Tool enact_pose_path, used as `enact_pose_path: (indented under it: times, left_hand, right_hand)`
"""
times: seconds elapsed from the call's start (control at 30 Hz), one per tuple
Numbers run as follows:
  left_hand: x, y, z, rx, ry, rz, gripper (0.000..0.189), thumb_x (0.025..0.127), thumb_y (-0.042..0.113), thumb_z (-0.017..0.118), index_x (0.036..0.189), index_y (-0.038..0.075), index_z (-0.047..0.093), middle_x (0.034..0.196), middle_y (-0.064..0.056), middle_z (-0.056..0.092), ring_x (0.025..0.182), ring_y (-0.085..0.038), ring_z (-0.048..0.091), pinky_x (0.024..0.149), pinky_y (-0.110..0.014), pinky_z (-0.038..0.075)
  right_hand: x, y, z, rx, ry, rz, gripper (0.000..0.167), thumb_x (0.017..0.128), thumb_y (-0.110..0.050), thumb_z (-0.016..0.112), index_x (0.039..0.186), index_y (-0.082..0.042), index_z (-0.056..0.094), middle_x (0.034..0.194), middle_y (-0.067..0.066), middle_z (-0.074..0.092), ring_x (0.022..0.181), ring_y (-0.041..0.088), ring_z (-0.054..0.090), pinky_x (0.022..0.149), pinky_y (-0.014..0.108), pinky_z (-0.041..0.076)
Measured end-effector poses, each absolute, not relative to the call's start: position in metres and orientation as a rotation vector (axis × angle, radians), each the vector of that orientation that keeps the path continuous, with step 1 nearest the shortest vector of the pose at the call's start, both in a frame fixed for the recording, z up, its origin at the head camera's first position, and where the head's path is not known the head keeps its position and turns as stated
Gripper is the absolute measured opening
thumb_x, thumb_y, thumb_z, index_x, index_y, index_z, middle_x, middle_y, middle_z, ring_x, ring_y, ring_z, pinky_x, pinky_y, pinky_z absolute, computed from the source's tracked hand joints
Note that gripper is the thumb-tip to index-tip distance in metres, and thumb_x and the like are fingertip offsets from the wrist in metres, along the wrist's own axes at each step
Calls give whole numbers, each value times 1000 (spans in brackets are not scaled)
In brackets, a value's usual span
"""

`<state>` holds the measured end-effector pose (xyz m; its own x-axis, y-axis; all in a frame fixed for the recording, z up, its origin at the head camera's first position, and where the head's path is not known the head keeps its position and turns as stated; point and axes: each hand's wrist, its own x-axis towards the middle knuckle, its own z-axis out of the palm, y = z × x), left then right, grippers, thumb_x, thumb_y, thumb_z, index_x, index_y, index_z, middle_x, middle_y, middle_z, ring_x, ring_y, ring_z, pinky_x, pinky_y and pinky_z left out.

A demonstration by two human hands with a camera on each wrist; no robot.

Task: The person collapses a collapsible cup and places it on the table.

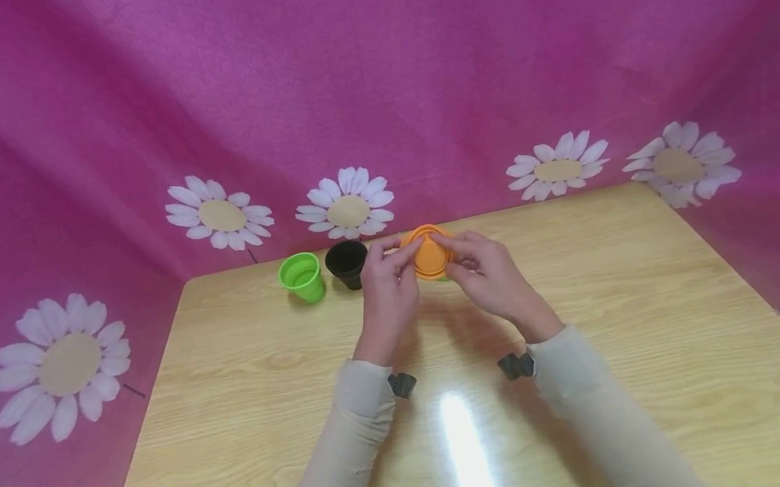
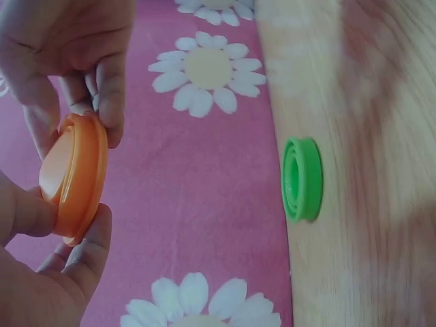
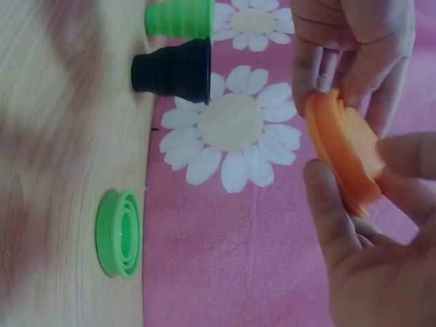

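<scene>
Both hands hold a collapsed orange folding cup [image 1: 430, 258] up over the far part of the table. My left hand [image 1: 391, 285] pinches its left edge between thumb and fingers, and my right hand [image 1: 490, 276] pinches the right edge. In the wrist views the orange cup is a flat, thick disc with a raised rim, its centre bulging out on one side. Below it, on the table, a collapsed green cup [image 2: 303, 179] shows nested rings; the hands and orange cup mostly hide it in the head view.
Left of the hands, an extended green cup [image 1: 302, 278] and an extended black cup [image 1: 347, 263] stand upright side by side near the table's back edge. A pink curtain [image 1: 421, 105] with white flowers hangs behind and along the sides of the wooden table [image 1: 260, 418].
</scene>
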<state>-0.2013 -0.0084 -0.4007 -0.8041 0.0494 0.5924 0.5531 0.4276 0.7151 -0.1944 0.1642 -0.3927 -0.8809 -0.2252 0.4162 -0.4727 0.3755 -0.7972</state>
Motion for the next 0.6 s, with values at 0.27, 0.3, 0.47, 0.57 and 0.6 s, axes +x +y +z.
enact_pose_path:
  times: [0.27, 0.3, 0.47, 0.57, 0.6]
  left_hand:
    - [-201, -11, -399, -569, -2227, -1372, 31, 95, -7, 62, 119, 8, 74, 113, -18, 60, 105, -27, 58, 82, -25, 57]
    - [-200, -11, -398, -579, -2248, -1350, 31, 96, -8, 61, 119, 7, 74, 113, -18, 58, 104, -27, 56, 82, -25, 57]
    - [-199, -14, -393, -615, -2355, -1276, 33, 99, -7, 55, 122, 7, 74, 116, -14, 51, 108, -25, 51, 88, -27, 55]
    - [-200, -15, -391, -591, -2366, -1386, 32, 100, -4, 55, 121, 10, 74, 117, -11, 54, 111, -22, 53, 90, -27, 55]
    - [-201, -16, -392, -571, -2354, -1450, 31, 100, -3, 56, 121, 11, 74, 118, -10, 57, 111, -21, 55, 91, -27, 55]
  right_hand:
    - [-195, 157, -396, 536, -2282, 1266, 25, 94, -4, 69, 119, 0, 73, 99, 12, 72, 82, 22, 67, 66, 35, 61]
    - [-194, 156, -396, 550, -2295, 1217, 25, 94, -5, 69, 119, 0, 73, 98, 12, 72, 80, 21, 66, 65, 34, 61]
    - [-193, 155, -394, 580, -2305, 1112, 23, 94, -7, 71, 116, 0, 74, 97, 13, 72, 75, 21, 65, 64, 34, 59]
    - [-193, 155, -395, 516, -2262, 1255, 20, 93, -5, 72, 113, -2, 75, 96, 11, 74, 73, 20, 68, 62, 31, 59]
    - [-192, 155, -395, 490, -2245, 1318, 19, 93, -5, 72, 112, -3, 75, 95, 10, 74, 72, 19, 69, 61, 29, 59]
